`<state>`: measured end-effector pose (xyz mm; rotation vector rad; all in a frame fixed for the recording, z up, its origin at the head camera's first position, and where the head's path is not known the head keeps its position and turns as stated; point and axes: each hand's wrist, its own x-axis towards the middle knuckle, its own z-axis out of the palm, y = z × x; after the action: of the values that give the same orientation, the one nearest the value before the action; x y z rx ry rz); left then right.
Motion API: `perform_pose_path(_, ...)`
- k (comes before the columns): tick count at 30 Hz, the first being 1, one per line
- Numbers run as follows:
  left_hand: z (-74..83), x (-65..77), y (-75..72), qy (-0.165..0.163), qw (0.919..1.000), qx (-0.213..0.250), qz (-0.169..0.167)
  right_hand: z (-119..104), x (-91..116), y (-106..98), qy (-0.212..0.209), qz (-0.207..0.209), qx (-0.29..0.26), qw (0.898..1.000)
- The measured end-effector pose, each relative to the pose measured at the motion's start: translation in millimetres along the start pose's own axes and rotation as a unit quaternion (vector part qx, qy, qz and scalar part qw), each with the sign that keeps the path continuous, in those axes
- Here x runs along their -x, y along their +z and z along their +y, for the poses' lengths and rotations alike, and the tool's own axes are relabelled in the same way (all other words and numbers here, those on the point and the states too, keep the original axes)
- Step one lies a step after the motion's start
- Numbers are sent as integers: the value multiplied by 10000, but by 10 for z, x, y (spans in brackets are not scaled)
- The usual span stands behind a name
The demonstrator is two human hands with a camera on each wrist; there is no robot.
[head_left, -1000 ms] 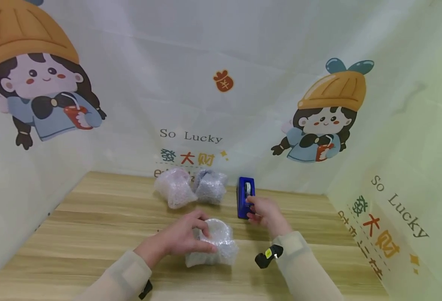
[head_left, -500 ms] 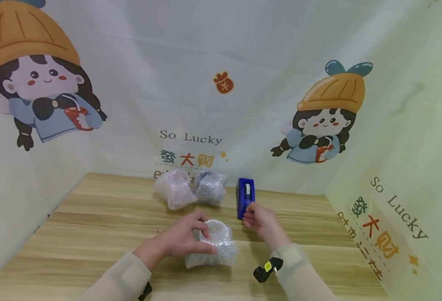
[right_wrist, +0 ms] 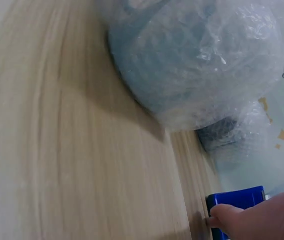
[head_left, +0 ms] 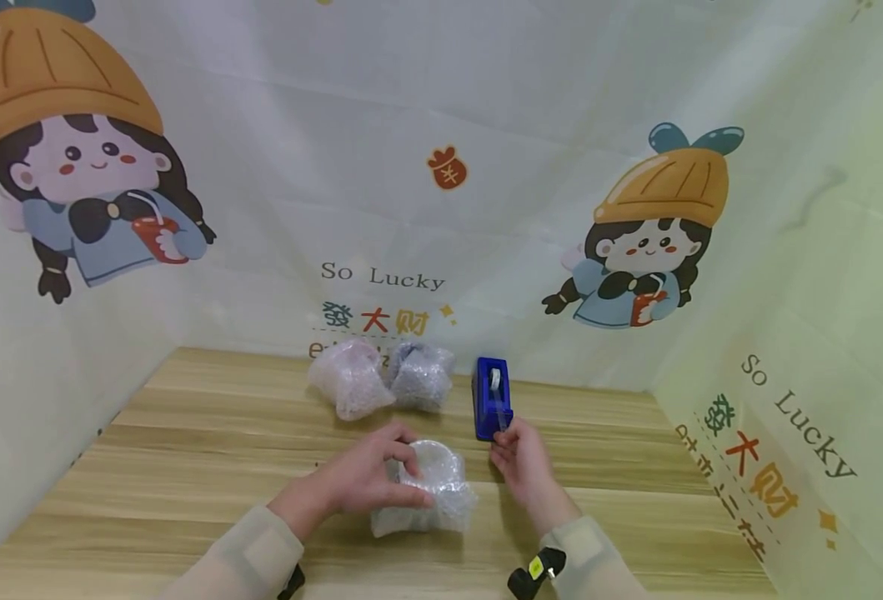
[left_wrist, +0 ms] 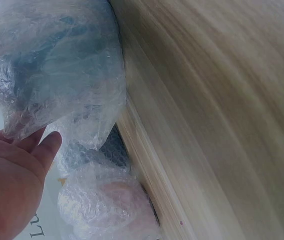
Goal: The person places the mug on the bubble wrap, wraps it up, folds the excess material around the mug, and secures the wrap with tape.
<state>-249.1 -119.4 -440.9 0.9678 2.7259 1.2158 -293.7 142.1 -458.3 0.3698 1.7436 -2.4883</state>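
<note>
My left hand (head_left: pixel 366 473) holds a bubble-wrapped bundle (head_left: pixel 444 479), fingers and thumb bent around its near left side. In the left wrist view a bluish thing shows through the clear wrap (left_wrist: pixel 56 65); its kind cannot be made out. My right hand (head_left: pixel 525 467) is at the front end of a blue tape dispenser (head_left: pixel 484 417). Between its thumb and finger it pinches the end of a clear tape strip (head_left: pixel 499 407), which runs back to the roll (head_left: pixel 495 379). In the right wrist view, the hand (right_wrist: pixel 267 220) partly covers the dispenser (right_wrist: pixel 237 197).
Behind the held bundle stand two more bubble-wrapped bundles, one pinkish (head_left: pixel 349 379) and one dark grey (head_left: pixel 421 382). The wooden tabletop (head_left: pixel 186 442) meets a printed cloth backdrop (head_left: pixel 261 208) at the back and sides.
My right hand has come back toward me from the roll to the dispenser's front end, and tape now stretches from the roll to its fingers. The left hand keeps its hold.
</note>
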Motion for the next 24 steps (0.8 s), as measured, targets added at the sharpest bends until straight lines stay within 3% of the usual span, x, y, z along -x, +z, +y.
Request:
perform_pose_path(11,1,3,3,-27,10000,37,6,82,206,-148,-117,118,942,9954)
perform_pose_path(17,4,10,6,-74,10000,60,8,94,224,-222,-320,67,998,9945)
perform_pose_path(21,3,24,7,-85,9999,58,10,139,213,-284,69,-143,1413,9898)
perform_pose_path(24,3,29,9,-79,9999,83,9,160,213,-344,438,-290,2019,9780)
